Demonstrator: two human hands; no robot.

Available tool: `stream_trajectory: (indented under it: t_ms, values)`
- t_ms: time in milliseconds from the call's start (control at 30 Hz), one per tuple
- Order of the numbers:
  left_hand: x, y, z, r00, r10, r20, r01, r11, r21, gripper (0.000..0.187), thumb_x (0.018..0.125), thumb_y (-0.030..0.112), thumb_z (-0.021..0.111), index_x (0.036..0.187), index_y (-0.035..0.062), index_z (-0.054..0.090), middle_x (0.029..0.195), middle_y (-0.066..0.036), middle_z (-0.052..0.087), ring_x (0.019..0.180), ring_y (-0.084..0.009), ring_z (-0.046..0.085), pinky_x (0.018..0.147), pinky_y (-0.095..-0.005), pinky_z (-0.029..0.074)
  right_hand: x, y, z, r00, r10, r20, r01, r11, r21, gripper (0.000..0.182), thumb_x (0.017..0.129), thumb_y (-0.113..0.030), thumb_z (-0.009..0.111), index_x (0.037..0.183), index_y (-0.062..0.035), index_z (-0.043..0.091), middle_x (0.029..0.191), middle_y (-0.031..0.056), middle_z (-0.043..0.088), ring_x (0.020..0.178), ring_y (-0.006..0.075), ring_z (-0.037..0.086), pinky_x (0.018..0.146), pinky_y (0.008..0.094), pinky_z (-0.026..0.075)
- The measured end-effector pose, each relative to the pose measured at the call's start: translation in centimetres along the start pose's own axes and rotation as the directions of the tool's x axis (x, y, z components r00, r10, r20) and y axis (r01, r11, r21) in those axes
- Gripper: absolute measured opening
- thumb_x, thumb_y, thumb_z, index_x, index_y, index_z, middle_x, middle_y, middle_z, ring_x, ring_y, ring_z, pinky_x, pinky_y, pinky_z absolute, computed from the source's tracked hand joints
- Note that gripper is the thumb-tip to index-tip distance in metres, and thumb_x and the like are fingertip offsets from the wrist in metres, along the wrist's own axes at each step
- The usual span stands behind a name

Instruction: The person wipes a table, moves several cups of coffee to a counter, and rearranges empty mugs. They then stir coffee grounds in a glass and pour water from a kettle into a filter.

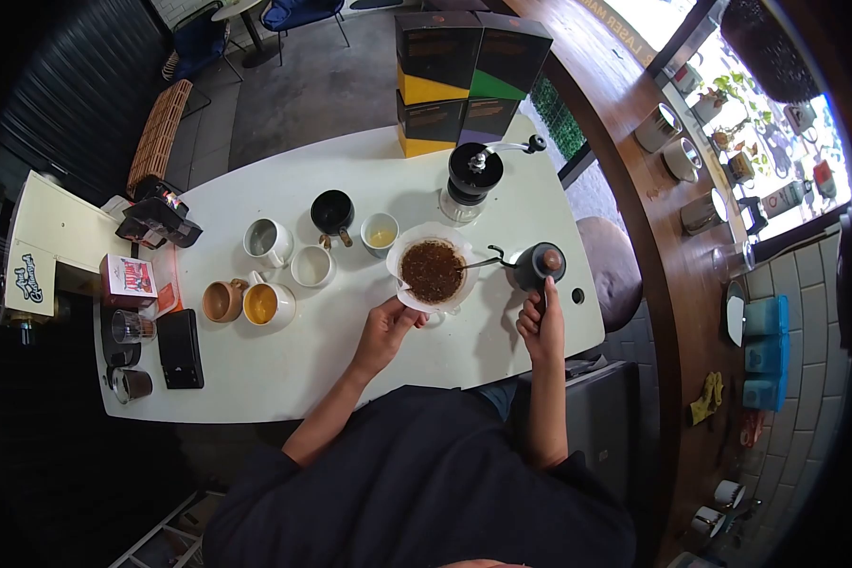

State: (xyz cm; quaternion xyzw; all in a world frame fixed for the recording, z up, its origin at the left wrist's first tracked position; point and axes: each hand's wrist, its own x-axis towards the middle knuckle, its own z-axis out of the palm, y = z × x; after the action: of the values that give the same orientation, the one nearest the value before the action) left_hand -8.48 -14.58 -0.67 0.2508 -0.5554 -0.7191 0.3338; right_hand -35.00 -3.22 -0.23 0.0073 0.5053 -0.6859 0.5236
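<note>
My right hand [542,327] is wrapped round the handle of a dark gooseneck kettle [530,275], with the thumb up near its lid. The thin spout [488,258] reaches left to the edge of a coffee dripper lined with a white paper filter [456,239]. Wet brown coffee grounds [431,272] fill the filter. At the dripper's near left side, my left hand [391,327] has its fingers closed at the rim. What stands under the dripper is mostly hidden; a bit of clear glass shows below it.
Several cups stand left of the dripper, among them a black mug [332,212] and a white mug with yellow inside [269,305]. A hand coffee grinder [473,175] stands behind it, near stacked boxes [435,57]. A black scale [180,348] lies left. A wooden counter [625,180] runs along the right.
</note>
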Motion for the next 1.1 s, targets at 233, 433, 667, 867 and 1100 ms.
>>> stream_trajectory:
  t_ms: [233, 433, 667, 867, 1100]
  values:
    - [0.4, -0.1, 0.1, 1.000, 0.000, 0.015, 0.000, 1.000, 0.009, 0.029, 0.106, 0.025, 0.057, 0.108, -0.0013, 0.068, 0.090, -0.002, 0.066, 0.086, -0.0091, 0.058, 0.082, -0.0271, 0.049, -0.1, 0.1, -0.3, 1.000, -0.004, -0.013, 0.003, 0.999, -0.036, 0.046, 0.103, -0.056, 0.049, 0.080, -0.0165, 0.045, 0.055, -0.0071, 0.028, 0.041, 0.0055, 0.022, 0.039, 0.0236, 0.018]
    - [0.3, -0.2, 0.3, 1.000, -0.002, 0.016, 0.002, 1.000, 0.020, 0.030, 0.107, 0.027, 0.055, 0.103, -0.0003, 0.067, 0.085, 0.000, 0.062, 0.081, -0.0075, 0.054, 0.078, -0.0257, 0.046, 0.0, 0.4, -0.7, 1.000, 0.000, -0.031, -0.002, 0.998, -0.061, 0.045, 0.103, -0.055, 0.050, 0.081, -0.0158, 0.045, 0.056, -0.0068, 0.028, 0.041, 0.0053, 0.022, 0.039, 0.0233, 0.018]
    - [0.5, -1.0, 0.1, 0.999, 0.025, 0.035, -0.026, 0.999, 0.029, 0.033, 0.108, 0.030, 0.052, 0.098, 0.0009, 0.065, 0.080, 0.002, 0.056, 0.074, -0.0064, 0.046, 0.071, -0.0246, 0.041, -0.1, 0.9, -0.9, 0.999, 0.032, -0.029, -0.034, 0.996, -0.083, 0.045, 0.103, -0.055, 0.049, 0.082, -0.0155, 0.045, 0.056, -0.0068, 0.029, 0.042, 0.0051, 0.023, 0.039, 0.0230, 0.018]
    - [0.5, -0.6, 0.2, 1.000, -0.017, 0.012, 0.016, 0.998, 0.053, 0.035, 0.108, 0.031, 0.052, 0.095, 0.0009, 0.064, 0.080, 0.002, 0.057, 0.075, -0.0060, 0.046, 0.072, -0.0241, 0.041, -0.3, 1.3, -1.2, 0.999, 0.044, 0.001, -0.043, 0.992, -0.120, 0.044, 0.104, -0.054, 0.049, 0.083, -0.0153, 0.046, 0.057, -0.0072, 0.029, 0.042, 0.0050, 0.023, 0.039, 0.0227, 0.019]
    - [0.4, -0.6, 0.0, 1.000, -0.021, 0.020, 0.020, 1.000, 0.021, 0.034, 0.108, 0.030, 0.052, 0.093, 0.0012, 0.062, 0.083, 0.002, 0.057, 0.076, -0.0056, 0.046, 0.072, -0.0242, 0.041, -0.2, 1.6, -1.2, 0.999, 0.042, -0.003, -0.042, 0.987, -0.155, 0.045, 0.102, -0.054, 0.052, 0.082, -0.0143, 0.046, 0.056, -0.0055, 0.032, 0.041, 0.0062, 0.026, 0.039, 0.0236, 0.023]
